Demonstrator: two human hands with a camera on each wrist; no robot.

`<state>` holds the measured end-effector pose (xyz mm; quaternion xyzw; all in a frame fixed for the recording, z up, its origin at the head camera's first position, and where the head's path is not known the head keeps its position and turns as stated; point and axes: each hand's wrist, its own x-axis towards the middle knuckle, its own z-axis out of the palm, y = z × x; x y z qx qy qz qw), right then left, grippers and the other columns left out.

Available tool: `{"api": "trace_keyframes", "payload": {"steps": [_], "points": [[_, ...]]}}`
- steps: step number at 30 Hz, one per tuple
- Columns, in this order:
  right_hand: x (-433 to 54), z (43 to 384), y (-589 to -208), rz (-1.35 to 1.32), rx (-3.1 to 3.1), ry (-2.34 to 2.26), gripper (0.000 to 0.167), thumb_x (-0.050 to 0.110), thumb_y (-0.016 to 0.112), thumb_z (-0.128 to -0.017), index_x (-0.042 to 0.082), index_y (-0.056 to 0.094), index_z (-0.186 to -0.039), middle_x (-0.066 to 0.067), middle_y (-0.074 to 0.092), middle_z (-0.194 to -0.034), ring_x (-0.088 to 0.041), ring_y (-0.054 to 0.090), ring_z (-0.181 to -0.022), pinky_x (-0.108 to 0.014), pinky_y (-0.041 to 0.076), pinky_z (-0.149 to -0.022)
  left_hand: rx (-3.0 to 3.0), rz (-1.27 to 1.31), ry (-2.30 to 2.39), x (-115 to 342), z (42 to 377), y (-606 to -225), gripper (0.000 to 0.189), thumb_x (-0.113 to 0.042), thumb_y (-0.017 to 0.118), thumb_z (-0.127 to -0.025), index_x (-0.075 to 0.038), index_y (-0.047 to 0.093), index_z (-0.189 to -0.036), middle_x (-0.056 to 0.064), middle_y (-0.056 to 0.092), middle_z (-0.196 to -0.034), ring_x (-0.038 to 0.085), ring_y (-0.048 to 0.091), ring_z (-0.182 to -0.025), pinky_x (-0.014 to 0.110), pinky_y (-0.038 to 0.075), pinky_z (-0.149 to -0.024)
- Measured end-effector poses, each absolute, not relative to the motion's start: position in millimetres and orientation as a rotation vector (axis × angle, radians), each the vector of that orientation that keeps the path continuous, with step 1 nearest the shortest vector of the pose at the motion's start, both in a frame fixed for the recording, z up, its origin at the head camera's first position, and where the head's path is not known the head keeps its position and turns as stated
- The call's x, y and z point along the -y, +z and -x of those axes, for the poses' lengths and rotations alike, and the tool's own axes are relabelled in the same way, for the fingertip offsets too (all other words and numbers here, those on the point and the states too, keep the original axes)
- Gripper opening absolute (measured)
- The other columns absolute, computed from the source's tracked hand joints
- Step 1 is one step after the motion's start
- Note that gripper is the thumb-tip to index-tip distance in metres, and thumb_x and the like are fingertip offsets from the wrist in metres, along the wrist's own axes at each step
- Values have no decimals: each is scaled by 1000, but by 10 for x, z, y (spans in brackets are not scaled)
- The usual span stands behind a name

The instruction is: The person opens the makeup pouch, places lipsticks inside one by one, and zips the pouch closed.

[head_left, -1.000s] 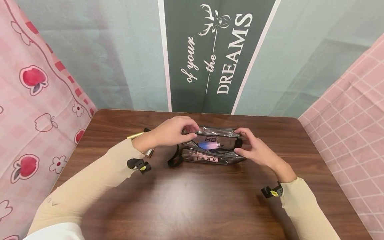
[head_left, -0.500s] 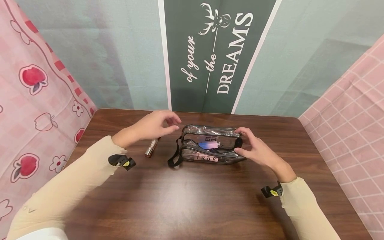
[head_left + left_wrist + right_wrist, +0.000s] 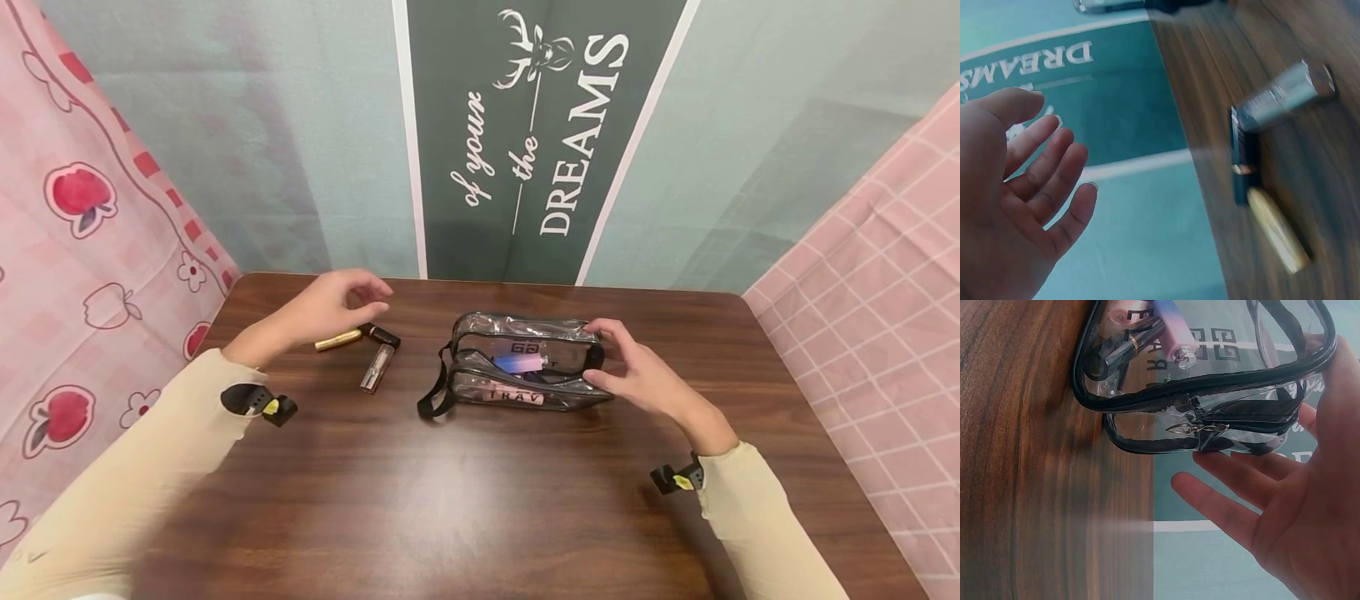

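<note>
A clear zip bag [image 3: 525, 362] with black trim lies mid-table, a pink-and-blue tube [image 3: 521, 364] inside it. My right hand [image 3: 594, 354] grips its right end, thumb on the near side and fingers round the far side. The right wrist view shows the bag [image 3: 1210, 369], its zip pull [image 3: 1188, 429] and my right hand [image 3: 1310, 506] against its end. My left hand [image 3: 366, 297] hovers empty, fingers relaxed, just above a gold tube with a black cap [image 3: 341, 339]. A clear tube with a silver cap [image 3: 377, 368] lies beside it. In the left wrist view the left hand [image 3: 1035, 162] holds nothing.
The bag's black wrist loop [image 3: 435, 400] trails off its left end. The brown wooden table [image 3: 480, 500] is hemmed by pink cloth on both sides and a green banner behind. Both tubes show in the left wrist view: silver-capped [image 3: 1285, 94], gold [image 3: 1275, 234].
My left hand has let go of the bag's left end and moved left, over the two tubes, uncovering them. The right hand and the bag have stayed put.
</note>
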<state>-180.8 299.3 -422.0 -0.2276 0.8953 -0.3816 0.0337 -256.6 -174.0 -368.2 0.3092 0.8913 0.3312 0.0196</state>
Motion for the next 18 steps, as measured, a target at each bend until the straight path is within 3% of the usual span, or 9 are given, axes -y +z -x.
{"api": "trace_keyframes", "payload": {"steps": [10,18], "points": [[-2988,1803,-4210,703,-2753,-1186,64,8,74,-93,13,35,-143,-22,55,-139,-43,57,-126,-58,53,-89,-2863,-753,1006,2158,2642,-3976,20,-9,67,-97,2,68,-114,15,70,-103,29,64,-95,48,51,-85],[-2984,1793,-4220,693,-2758,-1178,65,8,75,-92,14,35,-143,-22,55,-139,-43,58,-125,-55,54,-90,-2861,-720,959,2389,2662,-4198,26,-10,74,-92,5,67,-114,17,69,-102,31,65,-93,46,53,-81]]}}
